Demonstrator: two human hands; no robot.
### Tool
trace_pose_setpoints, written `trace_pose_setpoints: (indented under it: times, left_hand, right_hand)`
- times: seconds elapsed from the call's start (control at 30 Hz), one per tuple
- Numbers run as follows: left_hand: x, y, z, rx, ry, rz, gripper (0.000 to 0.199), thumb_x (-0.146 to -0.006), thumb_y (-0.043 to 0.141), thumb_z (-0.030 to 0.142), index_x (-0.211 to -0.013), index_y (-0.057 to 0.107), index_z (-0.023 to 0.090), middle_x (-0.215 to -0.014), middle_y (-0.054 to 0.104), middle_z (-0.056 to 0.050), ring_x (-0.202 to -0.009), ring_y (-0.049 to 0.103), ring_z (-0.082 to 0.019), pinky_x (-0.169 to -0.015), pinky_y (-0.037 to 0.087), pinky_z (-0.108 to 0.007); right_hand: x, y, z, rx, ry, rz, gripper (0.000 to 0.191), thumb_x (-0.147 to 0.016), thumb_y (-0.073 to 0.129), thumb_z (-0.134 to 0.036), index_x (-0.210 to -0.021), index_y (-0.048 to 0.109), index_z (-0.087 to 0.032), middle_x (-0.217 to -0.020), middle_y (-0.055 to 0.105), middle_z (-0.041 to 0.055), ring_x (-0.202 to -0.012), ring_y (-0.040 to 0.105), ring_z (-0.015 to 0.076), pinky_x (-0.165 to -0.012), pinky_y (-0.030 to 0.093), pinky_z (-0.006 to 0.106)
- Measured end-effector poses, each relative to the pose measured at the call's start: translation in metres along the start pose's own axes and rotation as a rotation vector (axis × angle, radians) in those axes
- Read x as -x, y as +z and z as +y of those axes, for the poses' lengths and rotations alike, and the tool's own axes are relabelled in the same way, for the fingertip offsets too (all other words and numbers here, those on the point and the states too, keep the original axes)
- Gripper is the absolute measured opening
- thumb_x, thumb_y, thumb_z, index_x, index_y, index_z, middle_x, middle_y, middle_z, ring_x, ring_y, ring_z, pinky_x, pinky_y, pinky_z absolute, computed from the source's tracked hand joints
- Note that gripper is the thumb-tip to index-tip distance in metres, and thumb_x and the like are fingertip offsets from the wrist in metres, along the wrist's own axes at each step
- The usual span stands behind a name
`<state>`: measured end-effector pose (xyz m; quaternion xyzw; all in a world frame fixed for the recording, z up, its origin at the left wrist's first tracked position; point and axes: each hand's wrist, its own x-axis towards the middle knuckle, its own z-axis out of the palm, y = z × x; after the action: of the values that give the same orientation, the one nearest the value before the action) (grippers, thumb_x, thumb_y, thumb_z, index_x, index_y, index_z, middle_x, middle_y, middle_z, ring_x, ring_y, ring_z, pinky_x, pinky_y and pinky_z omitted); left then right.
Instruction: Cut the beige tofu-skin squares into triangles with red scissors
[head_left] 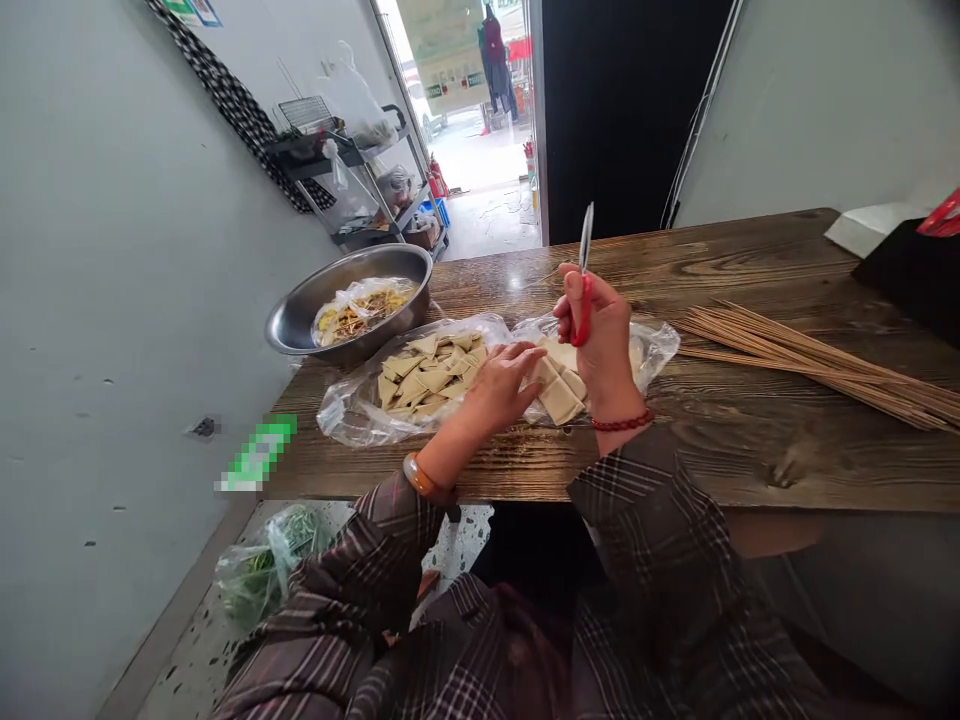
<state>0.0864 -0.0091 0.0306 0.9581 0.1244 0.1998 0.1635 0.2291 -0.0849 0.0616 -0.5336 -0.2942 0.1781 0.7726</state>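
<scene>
While I am watching from afar through the head view, the right hand (600,320) is holding a pair of scissors (586,240) near the middle of the frame, its grip closing around the red handle and the blades pointing up; the left hand (506,375) is reaching in from the lower left, its fingers lying over the pale square sheets (560,395) at the centre, and I cannot tell whether that grip is pinching one or merely resting there; the sheets are lying on a clear plastic bag (664,343); just left of them, pale triangular pieces (431,378) are sitting heaped on a second clear bag (349,415); behind that heap, left of centre, a steel basin (292,325) is holding bagged yellow and brown food (360,312); thin wooden sticks (810,365) are fanning across the right of the frame; the wooden counter (712,445) is carrying all of these; at the lower left, a clear bag of greens (274,570) is resting on the speckled floor (191,655); a wheeled cart (382,149) is standing at the upper left, beside the bright doorway.
</scene>
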Motion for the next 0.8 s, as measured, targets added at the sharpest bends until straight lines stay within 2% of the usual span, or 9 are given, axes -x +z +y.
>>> trace_pose_setpoints:
  times: [0.07, 0.13, 0.23, 0.3, 0.37, 0.47, 0.57, 0.67, 0.8]
  left_hand:
    - [-0.006, 0.006, -0.001, -0.05, -0.016, -0.059, 0.051, -0.081, 0.071, 0.023, -0.13, 0.061, 0.019, -0.132, 0.063, -0.014, -0.118, 0.057, -0.032, -0.106, 0.042, -0.05]
    - [-0.009, 0.01, -0.002, -0.095, -0.062, -0.101, 0.055, -0.079, 0.073, 0.025, -0.132, 0.059, 0.016, -0.123, 0.066, -0.016, -0.112, 0.059, -0.033, -0.102, 0.044, -0.05]
    - [-0.012, 0.011, 0.0, -0.127, -0.116, -0.08, 0.056, -0.076, 0.075, 0.027, -0.129, 0.061, 0.014, -0.109, 0.068, -0.015, -0.104, 0.059, -0.033, -0.098, 0.045, -0.05]
    - [-0.012, 0.008, 0.002, -0.123, -0.138, -0.03, 0.049, -0.073, 0.077, 0.024, -0.12, 0.066, 0.016, -0.102, 0.067, -0.012, -0.1, 0.059, -0.031, -0.096, 0.045, -0.048]
    - [-0.008, 0.003, 0.005, -0.083, -0.151, -0.017, 0.029, -0.073, 0.075, 0.02, -0.101, 0.072, 0.019, -0.091, 0.066, -0.008, -0.092, 0.058, -0.027, -0.092, 0.046, -0.044]
    - [0.002, -0.011, 0.01, 0.066, -0.159, -0.041, 0.006, -0.073, 0.071, 0.016, -0.075, 0.069, 0.021, -0.077, 0.062, -0.003, -0.081, 0.056, -0.021, -0.083, 0.046, -0.037]
    - [0.018, -0.03, 0.013, 0.328, -0.209, -0.065, 0.007, -0.074, 0.07, 0.017, -0.079, 0.072, 0.021, -0.076, 0.064, -0.001, -0.073, 0.055, -0.016, -0.068, 0.044, -0.028]
    - [0.034, -0.05, 0.003, 0.585, -0.343, -0.069, 0.006, -0.077, 0.07, 0.023, -0.082, 0.073, 0.02, -0.065, 0.06, 0.002, -0.057, 0.047, -0.01, -0.053, 0.036, -0.021]
    - [0.05, -0.072, -0.03, 0.84, -0.548, 0.121, 0.019, -0.069, 0.08, 0.029, -0.077, 0.069, 0.015, -0.066, 0.063, 0.0, -0.052, 0.051, -0.008, -0.045, 0.039, -0.018]
  right_hand:
    - [0.001, 0.003, -0.001, -0.008, 0.021, -0.016, 0.045, -0.092, 0.058, -0.06, -0.115, 0.068, -0.022, -0.068, 0.059, -0.0031, -0.051, 0.052, 0.0081, -0.045, 0.04, 0.022]
    - [0.003, 0.005, -0.001, -0.026, 0.033, -0.036, 0.044, -0.09, 0.062, -0.057, -0.117, 0.068, -0.022, -0.072, 0.062, -0.0019, -0.053, 0.053, 0.0084, -0.046, 0.042, 0.022]
    - [0.004, 0.005, -0.002, -0.025, 0.018, -0.076, 0.044, -0.09, 0.063, -0.055, -0.118, 0.068, -0.021, -0.077, 0.065, 0.0, -0.056, 0.055, 0.009, -0.048, 0.043, 0.023]
    - [0.005, 0.004, -0.001, -0.001, -0.002, -0.092, 0.046, -0.091, 0.06, -0.058, -0.121, 0.067, -0.023, -0.078, 0.064, 0.0005, -0.057, 0.056, 0.0096, -0.048, 0.043, 0.024]
    - [0.005, 0.004, -0.001, 0.02, -0.01, -0.097, 0.049, -0.091, 0.058, -0.061, -0.122, 0.067, -0.024, -0.077, 0.064, 0.0003, -0.057, 0.056, 0.0099, -0.047, 0.041, 0.024]
    - [0.007, 0.005, -0.001, 0.019, -0.002, -0.093, 0.054, -0.088, 0.059, -0.064, -0.121, 0.067, -0.023, -0.074, 0.061, -0.0009, -0.054, 0.054, 0.0097, -0.046, 0.039, 0.024]
    - [0.009, 0.007, -0.002, -0.016, 0.021, -0.084, 0.055, -0.084, 0.064, -0.063, -0.119, 0.067, -0.02, -0.072, 0.06, -0.0015, -0.053, 0.052, 0.0091, -0.044, 0.039, 0.024]
    - [0.011, 0.01, -0.003, -0.019, 0.038, -0.071, 0.055, -0.081, 0.068, -0.061, -0.118, 0.068, -0.02, -0.071, 0.06, -0.0014, -0.052, 0.051, 0.009, -0.043, 0.04, 0.023]
    - [0.017, 0.015, -0.002, -0.015, 0.045, -0.109, 0.059, -0.076, 0.072, -0.063, -0.117, 0.069, -0.02, -0.066, 0.06, -0.0032, -0.048, 0.048, 0.0082, -0.042, 0.04, 0.022]
